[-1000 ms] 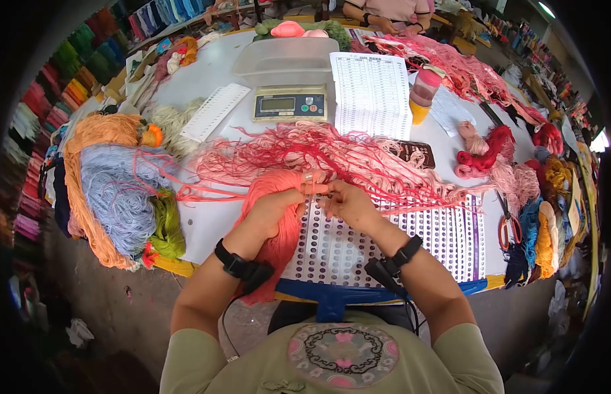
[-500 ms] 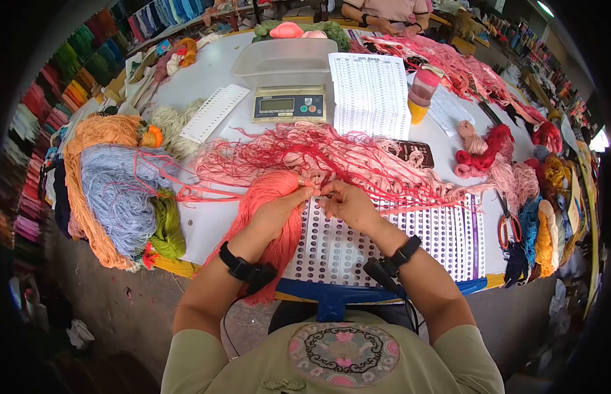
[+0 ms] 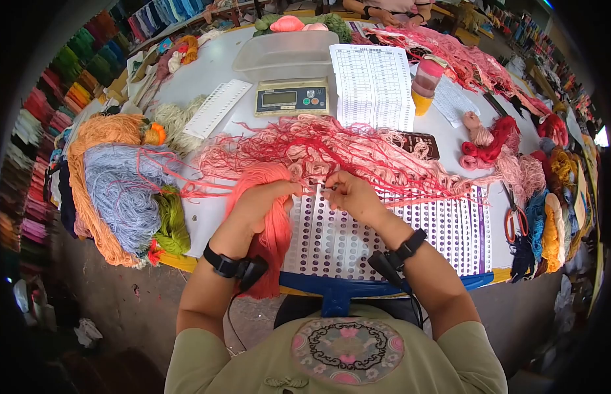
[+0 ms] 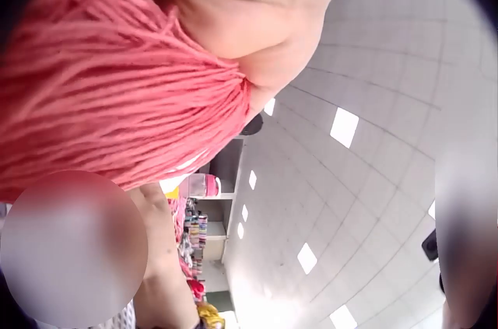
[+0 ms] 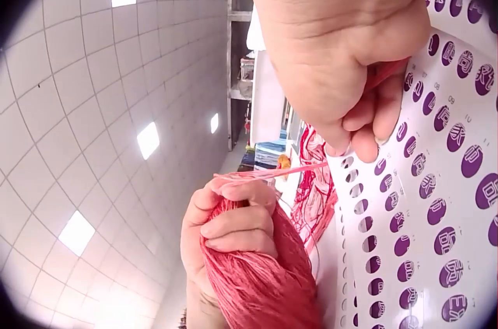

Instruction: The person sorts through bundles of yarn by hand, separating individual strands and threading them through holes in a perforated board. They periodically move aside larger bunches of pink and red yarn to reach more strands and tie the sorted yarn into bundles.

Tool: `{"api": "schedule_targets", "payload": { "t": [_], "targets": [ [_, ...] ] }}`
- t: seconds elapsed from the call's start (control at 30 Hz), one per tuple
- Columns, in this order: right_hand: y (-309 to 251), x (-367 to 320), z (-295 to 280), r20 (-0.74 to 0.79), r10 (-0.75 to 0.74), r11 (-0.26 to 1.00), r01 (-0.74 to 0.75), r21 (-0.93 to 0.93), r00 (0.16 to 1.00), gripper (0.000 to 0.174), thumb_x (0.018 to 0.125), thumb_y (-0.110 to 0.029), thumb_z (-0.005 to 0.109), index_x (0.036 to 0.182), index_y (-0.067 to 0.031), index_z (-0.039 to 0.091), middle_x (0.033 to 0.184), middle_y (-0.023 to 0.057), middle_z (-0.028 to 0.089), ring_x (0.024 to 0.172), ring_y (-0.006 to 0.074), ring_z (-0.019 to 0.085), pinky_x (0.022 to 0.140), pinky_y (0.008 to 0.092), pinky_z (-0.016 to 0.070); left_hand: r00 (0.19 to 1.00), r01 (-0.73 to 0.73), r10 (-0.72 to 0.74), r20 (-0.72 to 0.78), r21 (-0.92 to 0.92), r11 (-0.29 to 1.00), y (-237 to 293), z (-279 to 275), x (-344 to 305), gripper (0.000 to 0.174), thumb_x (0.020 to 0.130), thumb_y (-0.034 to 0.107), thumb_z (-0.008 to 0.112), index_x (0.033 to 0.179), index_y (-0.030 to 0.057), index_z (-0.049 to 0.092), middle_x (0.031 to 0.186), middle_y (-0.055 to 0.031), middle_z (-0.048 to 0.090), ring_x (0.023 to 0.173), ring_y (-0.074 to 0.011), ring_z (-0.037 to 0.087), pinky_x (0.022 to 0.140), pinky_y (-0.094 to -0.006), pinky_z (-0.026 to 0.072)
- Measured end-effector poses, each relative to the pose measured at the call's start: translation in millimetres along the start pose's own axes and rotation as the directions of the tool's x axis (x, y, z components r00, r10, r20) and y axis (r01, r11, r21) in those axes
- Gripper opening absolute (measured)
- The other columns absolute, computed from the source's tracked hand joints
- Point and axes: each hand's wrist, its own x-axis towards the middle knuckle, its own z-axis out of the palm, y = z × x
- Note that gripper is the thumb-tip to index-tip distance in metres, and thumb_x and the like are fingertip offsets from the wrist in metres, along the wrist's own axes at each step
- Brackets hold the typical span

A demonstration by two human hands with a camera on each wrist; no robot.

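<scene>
My left hand grips a thick coral-pink skein of yarn. In the right wrist view, the left fingers curl round the skein's upper end and the rest hangs below them. A thin pink strand stretches from the left fingertips toward my right hand. The right thumb and fingers pinch its end, close over white punched cards printed with purple characters. Some pink yarn also shows inside the right palm in that view. From the left wrist, the skein spreads below the hand.
Tangled pink and red yarn lies just beyond my hands. Farther back are a digital scale, a clear plastic tub and a printed sheet. Orange and pale blue skeins lie left; red-handled scissors lie right.
My hands were touching fingertips a second ago and now stand a little apart, with the left hand and the skein shifted left. The head view has tilted slightly.
</scene>
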Motion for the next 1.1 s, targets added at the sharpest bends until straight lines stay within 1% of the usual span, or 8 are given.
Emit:
{"api": "schedule_targets", "payload": {
  "t": [0.07,0.3,0.53,0.6,0.7,0.9,1.0,1.1],
  "targets": [
    [-2.8,-2.6,0.1,-0.005,0.001,1.0,-0.001,0.017,1.0,0.021,0.088,-0.015,0.066,0.102,-0.0031,0.055,0.069,0.0029,0.062,0.061,0.0061,0.057,0.054,0.0212,0.0432,0.876,0.317,-0.118,0.467,-0.374,0.871,-8.3,-14.6,10.8,0.015,0.084,0.011,0.062,0.094,0.0011,0.064,0.08,-0.0057,0.063,0.064,-0.0103,0.053,0.056,-0.0222,0.0413],
    [9.9,1.4,1.9,-0.031,-0.033,0.997,0.035,0.074,0.999,0.025,0.087,-0.019,0.067,0.103,-0.0035,0.057,0.069,0.0035,0.064,0.059,0.0087,0.055,0.056,0.0252,0.0417,0.88,0.175,0.024,0.474,-0.37,0.912,-14.0,13.3,8.5,0.021,0.089,0.018,0.055,0.098,0.0018,0.064,0.082,-0.0056,0.064,0.061,-0.0084,0.049,0.056,-0.0202,0.0389],
    [-25.4,-2.5,-13.8,0.199,0.094,0.917,-0.163,0.363,0.975,0.027,0.086,-0.014,0.068,0.108,-0.0026,0.058,0.079,0.0026,0.062,0.068,0.0055,0.055,0.059,0.0208,0.0427,0.953,0.061,-0.164,0.256,0.367,0.928,-57.4,28.2,32.5,0.025,0.091,0.023,0.055,0.093,0.001,0.066,0.091,-0.0035,0.063,0.078,-0.0095,0.056,0.067,-0.0228,0.0444],
    [-11.2,2.0,-8.4,0.147,0.0,0.972,-0.034,0.234,0.989,0.026,0.083,-0.016,0.072,0.102,-0.003,0.06,0.078,0.002,0.061,0.07,0.0078,0.055,0.062,0.0234,0.0442,0.904,-0.404,0.337,0.263,0.782,0.474,-62.2,16.7,37.4,0.022,0.09,0.024,0.059,0.093,0.0031,0.065,0.083,-0.0013,0.061,0.071,-0.0086,0.054,0.061,-0.0222,0.0448],
    [-2.6,2.3,-5.8,0.027,-0.07,0.973,0.074,-0.218,0.997,0.024,0.079,-0.016,0.074,0.095,-0.0036,0.061,0.074,0.0021,0.059,0.067,0.0111,0.055,0.062,0.026,0.0444,0.973,0.194,-0.224,0.048,0.35,0.916,-34.6,-27.8,33.7,0.022,0.09,0.027,0.06,0.088,0.0052,0.062,0.074,-0.0004,0.056,0.063,-0.0087,0.052,0.051,-0.0233,0.0422],
    [-14.8,1.8,-3.8,0.002,-0.033,0.946,0.032,-0.322,0.999,0.021,0.076,-0.015,0.074,0.089,-0.0048,0.06,0.072,0.0041,0.058,0.066,0.0135,0.056,0.062,0.0286,0.0451,0.982,-0.045,0.153,0.108,-0.655,0.754,50.3,-173.4,-5.4,0.008,0.09,0.014,0.055,0.084,0.0097,0.054,0.065,0.0026,0.043,0.052,-0.0104,0.044,0.044,-0.0246,0.0375],
    [-13.1,0.3,-2.3,-0.025,-0.055,0.947,0.044,-0.319,0.998,0.022,0.076,-0.016,0.074,0.089,-0.0054,0.061,0.073,0.0043,0.06,0.066,0.0135,0.057,0.062,0.0291,0.0453,0.739,-0.414,0.169,-0.653,-0.24,0.878,64.3,-152.8,-25.5,0.012,0.093,0.02,0.054,0.084,0.0122,0.054,0.069,0.002,0.047,0.058,-0.0141,0.05,0.046,-0.0302,0.0419],
    [-19.6,-4.1,1.0,-0.053,-0.021,0.916,-0.002,-0.401,0.998,0.024,0.076,-0.021,0.073,0.091,-0.0058,0.062,0.083,0.0092,0.065,0.076,0.0239,0.063,0.07,0.0338,0.0497,0.759,-0.336,0.326,-0.564,0.091,0.938,40.1,-127.9,-42.7,0.025,0.094,0.028,0.056,0.102,0.0051,0.061,0.088,-0.0024,0.062,0.08,-0.0136,0.056,0.07,-0.0316,0.0479]
  ]
}}
